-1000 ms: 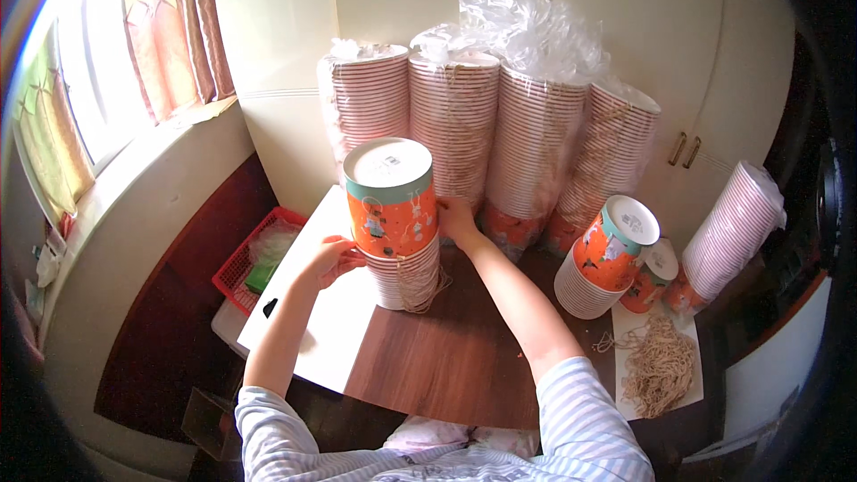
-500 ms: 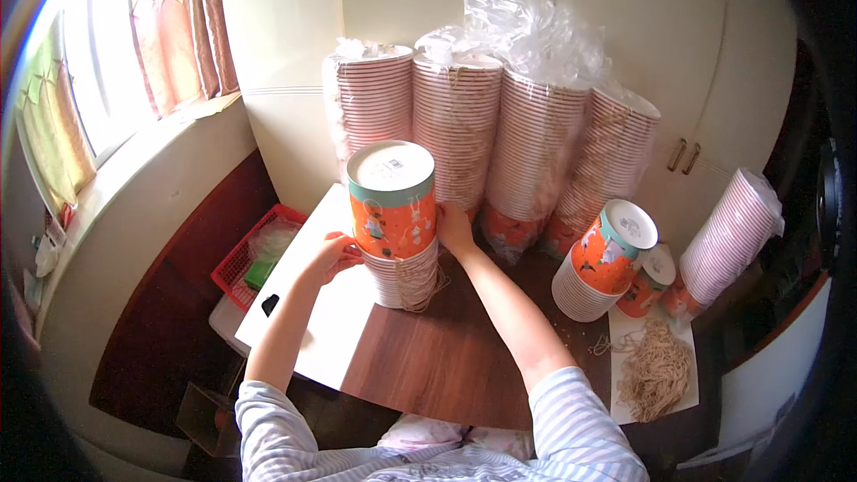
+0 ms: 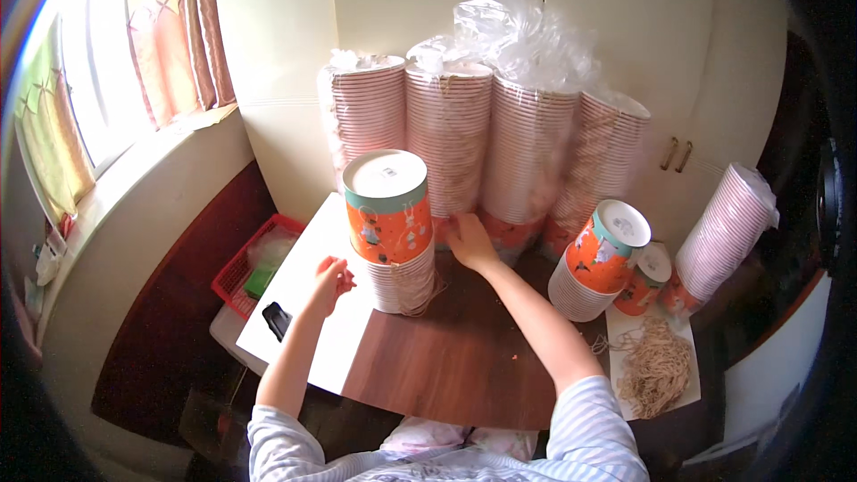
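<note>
An upside-down stack of paper buckets (image 3: 389, 232) stands in front of me, orange with a green band on the outermost one and a white base on top. Beige string (image 3: 415, 290) hangs over the stacked rims on its right side. My left hand (image 3: 333, 286) is just left of the stack, apart from it, its fingers curled closed. On the other side my right hand (image 3: 471, 243) is beside the orange wall with bent fingers drawn together. Whatever either hand may pinch is too fine to make out.
Tall plastic-wrapped bucket stacks (image 3: 446, 138) line the back of the table (image 3: 446, 375). To the right stand a shorter bucket stack (image 3: 589, 263), a single bucket (image 3: 644, 281) and a leaning wrapped stack (image 3: 728, 228). A string bundle (image 3: 659, 366) lies nearby. A red basket (image 3: 234, 278) is at left.
Both hands have moved outward from the front stack, the left away to the left and down, the right slightly right. The view has shifted a little; the stack stays standing.
</note>
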Available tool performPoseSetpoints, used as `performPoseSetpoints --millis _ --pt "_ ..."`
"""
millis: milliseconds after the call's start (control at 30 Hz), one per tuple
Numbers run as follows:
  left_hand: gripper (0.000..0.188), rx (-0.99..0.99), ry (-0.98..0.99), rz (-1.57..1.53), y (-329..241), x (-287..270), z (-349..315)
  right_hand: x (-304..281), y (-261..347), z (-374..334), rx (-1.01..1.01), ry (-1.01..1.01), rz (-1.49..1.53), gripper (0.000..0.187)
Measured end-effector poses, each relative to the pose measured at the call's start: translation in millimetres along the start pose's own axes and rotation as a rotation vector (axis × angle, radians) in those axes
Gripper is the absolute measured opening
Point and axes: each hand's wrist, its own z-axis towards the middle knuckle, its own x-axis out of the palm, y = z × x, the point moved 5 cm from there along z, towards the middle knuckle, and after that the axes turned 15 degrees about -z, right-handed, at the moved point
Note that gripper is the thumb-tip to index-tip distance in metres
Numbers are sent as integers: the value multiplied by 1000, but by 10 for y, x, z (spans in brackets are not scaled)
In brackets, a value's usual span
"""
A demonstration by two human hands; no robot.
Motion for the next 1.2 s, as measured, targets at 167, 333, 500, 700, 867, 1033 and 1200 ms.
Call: performPoseSetpoints --millis 167,333,500,700,867,1033,1200 --pt "12 -117 67 113 502 60 -707 -1683 211 -467 -214 -284 -442 39" --pt "13 -138 368 363 1127 610 -1043 -2416 -492 -786 76 -212 -751 43" --pt "11 368 605 818 1670 1293 -1089 -2245 -1049 -1104 154 -102 -873 36" --pt "9 606 703 803 2055 1694 -1287 -2259 -1192 -1125 185 -283 -860 17" --pt "11 607 641 816 2089 1628 -1260 -2360 -1178 -1023 196 -259 -705 7" --pt "8 599 682 851 2118 1678 -1294 -2386 -1101 -988 124 -339 -564 9" --pt "9 626 686 911 2131 1670 -1294 -2456 -805 -820 23 -436 -497 11"
